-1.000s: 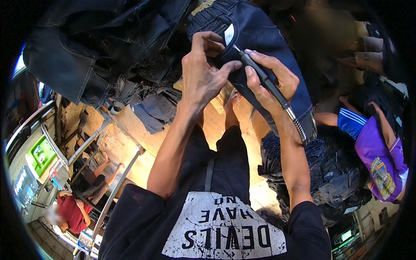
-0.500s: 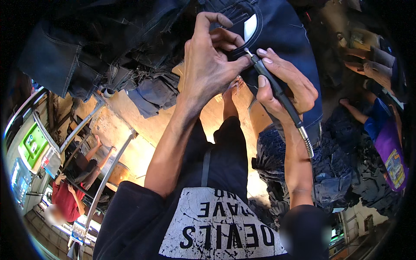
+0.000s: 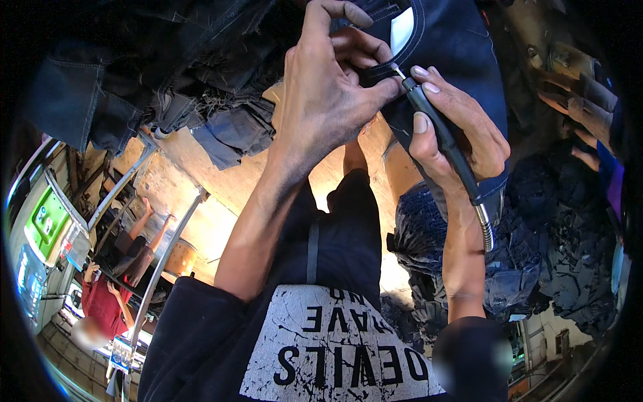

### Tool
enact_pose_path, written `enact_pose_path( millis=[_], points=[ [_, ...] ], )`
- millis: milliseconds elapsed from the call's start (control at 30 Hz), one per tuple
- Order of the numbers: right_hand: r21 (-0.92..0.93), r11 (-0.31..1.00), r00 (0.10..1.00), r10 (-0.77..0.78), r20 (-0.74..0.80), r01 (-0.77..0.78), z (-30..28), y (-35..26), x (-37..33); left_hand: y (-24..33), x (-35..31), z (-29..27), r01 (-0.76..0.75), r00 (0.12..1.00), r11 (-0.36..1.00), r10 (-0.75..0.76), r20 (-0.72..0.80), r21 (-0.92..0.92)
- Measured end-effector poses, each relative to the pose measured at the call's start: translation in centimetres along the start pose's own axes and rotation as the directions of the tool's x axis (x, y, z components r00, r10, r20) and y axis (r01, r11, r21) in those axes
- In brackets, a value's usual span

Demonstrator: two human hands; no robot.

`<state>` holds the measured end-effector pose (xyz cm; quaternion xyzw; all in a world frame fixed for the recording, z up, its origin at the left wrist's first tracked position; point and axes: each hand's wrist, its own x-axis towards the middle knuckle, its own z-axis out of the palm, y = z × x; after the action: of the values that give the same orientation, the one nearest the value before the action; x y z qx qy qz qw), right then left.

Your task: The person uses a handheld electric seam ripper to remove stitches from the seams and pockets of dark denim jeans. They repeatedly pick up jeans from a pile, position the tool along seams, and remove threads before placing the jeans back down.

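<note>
A dark blue denim garment (image 3: 462, 47) lies spread under both hands at the top of the view. My left hand (image 3: 318, 100) pinches its curved, stitched edge between thumb and fingers. Beside that edge shows a piece of white cloth (image 3: 402, 31). My right hand (image 3: 472, 130) grips a black rotary tool handpiece (image 3: 442, 137) like a pen, its springy metal-sleeved cable running down over the wrist. The handpiece's small pale tip meets or nearly touches the stitched edge, close to my left thumb; actual contact cannot be made out.
Dark denim pieces (image 3: 221, 47) heap up at the upper left, and more piles (image 3: 495, 248) lie at the right. A metal rail (image 3: 171, 254) slants at the left. Beyond it sits a person in red (image 3: 104, 308). Another person's arm (image 3: 585, 157) shows at the far right.
Both hands, with the handpiece and the denim edge, have shifted slightly right and up in the view. The person at the far right has moved mostly out of sight.
</note>
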<state>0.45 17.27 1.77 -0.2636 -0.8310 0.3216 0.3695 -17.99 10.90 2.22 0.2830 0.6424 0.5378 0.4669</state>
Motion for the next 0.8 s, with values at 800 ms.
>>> enact_pose_path(
  millis=[800],
  points=[
    [0.026,0.992,0.987,0.124,-0.102,-0.122,0.0,0.1,0.3,-2.5,-0.5,-0.1,-0.266,0.964,0.953,0.263,0.039,0.145]
  ],
)
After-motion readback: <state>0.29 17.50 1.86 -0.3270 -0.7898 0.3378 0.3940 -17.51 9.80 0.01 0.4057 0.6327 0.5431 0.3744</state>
